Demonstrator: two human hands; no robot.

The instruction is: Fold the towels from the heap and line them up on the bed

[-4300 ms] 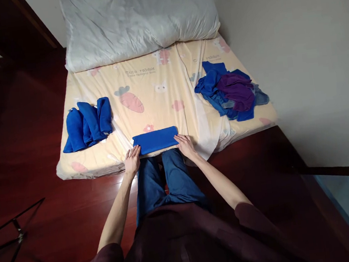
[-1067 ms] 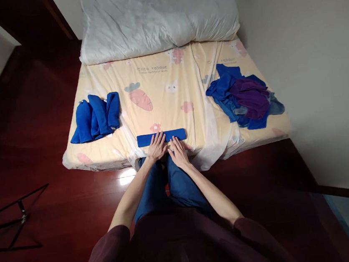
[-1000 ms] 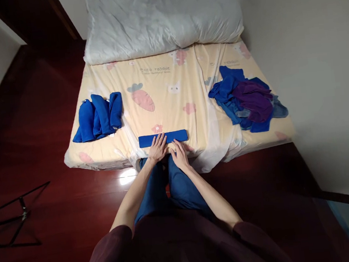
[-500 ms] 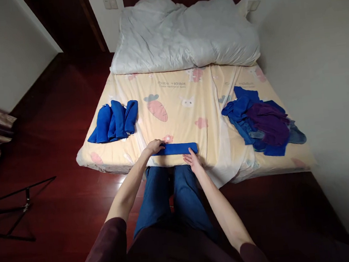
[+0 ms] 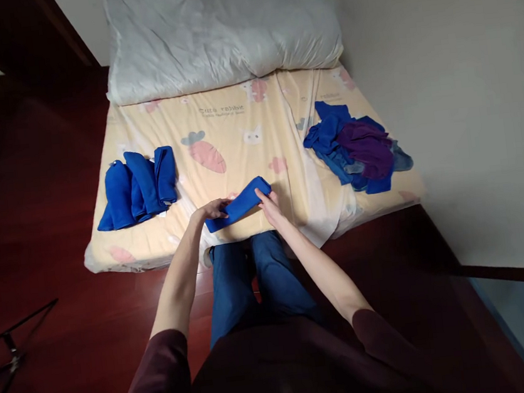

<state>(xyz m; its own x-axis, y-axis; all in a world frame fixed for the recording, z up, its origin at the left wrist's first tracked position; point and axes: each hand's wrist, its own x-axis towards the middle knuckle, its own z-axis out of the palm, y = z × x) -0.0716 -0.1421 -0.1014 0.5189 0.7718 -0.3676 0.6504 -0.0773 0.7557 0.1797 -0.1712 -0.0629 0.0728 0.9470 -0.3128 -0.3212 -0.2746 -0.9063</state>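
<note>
- Nearest of all, there's your dark shirt (image 5: 272,365), and beyond it your two legs in blue jeans (image 5: 234,288), right up at the edge of the bed (image 5: 230,124).
- Off to your left on the reddish floor (image 5: 87,368), one black stand (image 5: 12,360), partly cut off, its thin legs spread.
- And here are both of your hands, on one piece! Your left hand (image 5: 216,209) is clamped on the left part of the folded blue cloth (image 5: 242,204), fingers bent over it.
- Your right hand (image 5: 269,206) grips the other end, thumb on top. That single cloth makes a narrow strip, slanting over the bed's near edge, right end farther from you; whether it's fully lifted, you can't tell from here.
- Left on the bed: folded blue bundles (image 5: 144,181), three counted side by side, close together; a layer low between two may be another.
- Right side, a loose heap (image 5: 325,132): one purple garment (image 5: 365,147) on top, blue pieces tangled too tightly to count.
- Farthest back, one big pale quilt (image 5: 224,30), bunched across the bed.
</note>
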